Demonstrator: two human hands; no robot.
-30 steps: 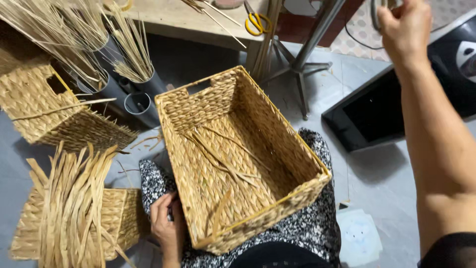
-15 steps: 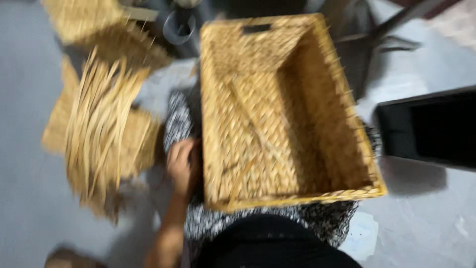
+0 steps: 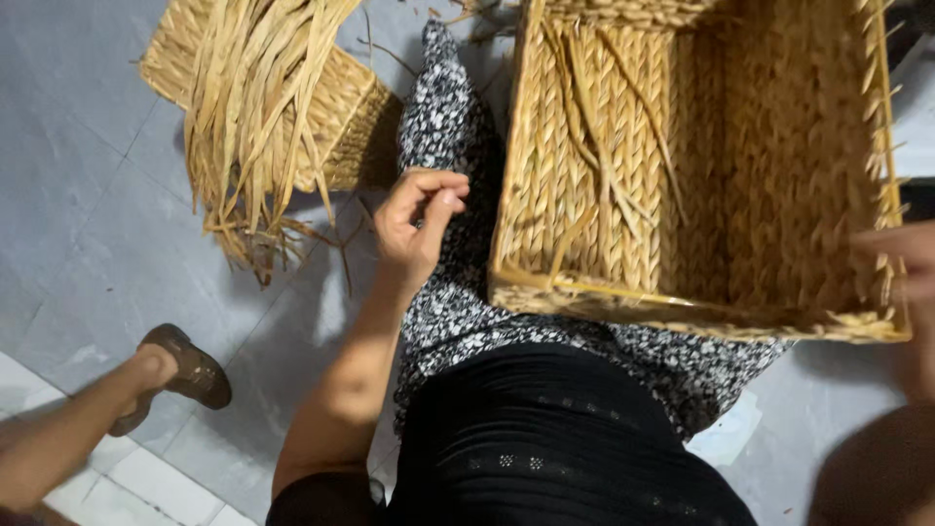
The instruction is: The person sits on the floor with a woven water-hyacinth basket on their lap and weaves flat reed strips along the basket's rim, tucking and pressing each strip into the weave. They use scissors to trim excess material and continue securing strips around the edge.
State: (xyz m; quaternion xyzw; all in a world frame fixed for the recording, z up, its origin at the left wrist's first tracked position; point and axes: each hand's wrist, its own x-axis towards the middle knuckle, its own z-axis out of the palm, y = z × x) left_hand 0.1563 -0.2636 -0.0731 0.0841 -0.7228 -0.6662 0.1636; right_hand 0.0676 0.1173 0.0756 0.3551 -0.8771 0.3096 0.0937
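A large rectangular woven basket [image 3: 682, 314] rests on my lap, which is covered by black-and-white flowered fabric [image 3: 438, 107]. Several loose straw strands [image 3: 604, 127] lie inside it. My left hand [image 3: 417, 222] sits on the fabric just left of the basket's near left corner, with its fingers curled in against the thumb and nothing visible in them. My right hand [image 3: 901, 258] is blurred and cut off by the frame's right edge. It grips the basket's rim at the near right corner.
On the grey tiled floor to the left, a bundle of long dried straw [image 3: 253, 117] lies over a smaller woven basket [image 3: 346, 127]. A foot in a brown sandal [image 3: 185, 370] is at the lower left.
The view has swung down and left. My right hand came down from high up to the basket's near right corner. My left hand stays by the basket's left side.
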